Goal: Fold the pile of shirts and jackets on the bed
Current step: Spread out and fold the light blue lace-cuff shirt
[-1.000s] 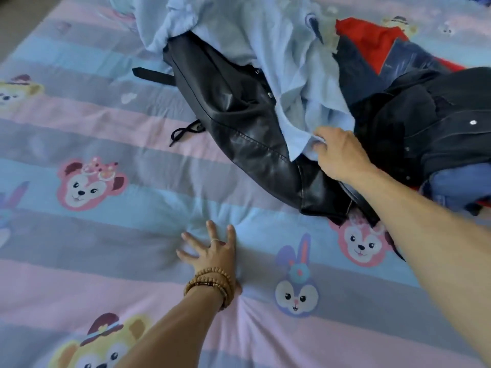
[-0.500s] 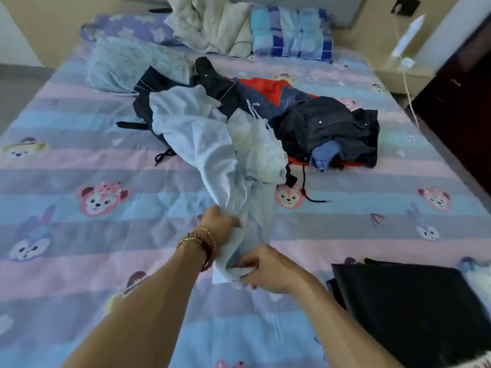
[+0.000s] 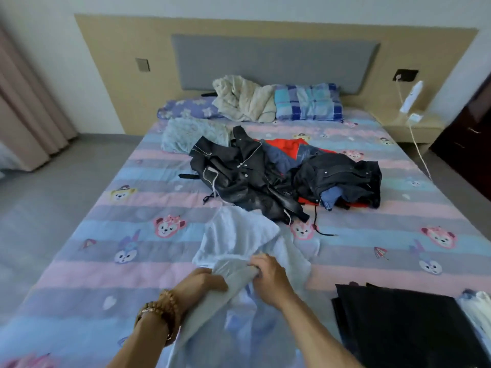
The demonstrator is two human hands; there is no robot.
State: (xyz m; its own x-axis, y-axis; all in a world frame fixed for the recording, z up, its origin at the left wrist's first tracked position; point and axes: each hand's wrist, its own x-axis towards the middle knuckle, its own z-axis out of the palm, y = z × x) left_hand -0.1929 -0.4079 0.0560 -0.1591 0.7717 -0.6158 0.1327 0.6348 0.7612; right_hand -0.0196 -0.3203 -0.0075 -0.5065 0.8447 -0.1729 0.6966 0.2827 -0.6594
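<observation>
head view: low in the middle of the frame, the left hand and right hand both grip a pale blue shirt. the left hand's fingers are curled round a bunched fold of the cloth, and the right hand's fingers are bent down into the same fold just beside it; the two hands are close but apart. a beaded bracelet sits on the left wrist. the shirt spreads up from the hands toward the centre of the frame and hangs down between the forearms to the bottom edge, lying on the striped bed with cartoon animals on its cover. above the shirt, in the centre, lies the pile: a black leather jacket on its left, dark jackets on its right, red and blue cloth between and under them. its near edge is just beside the shirt's far edge. at lower right a folded black garment lies flat on the bed. at the top of the bed are pillows and a cream blanket, below a grey headboard.
</observation>
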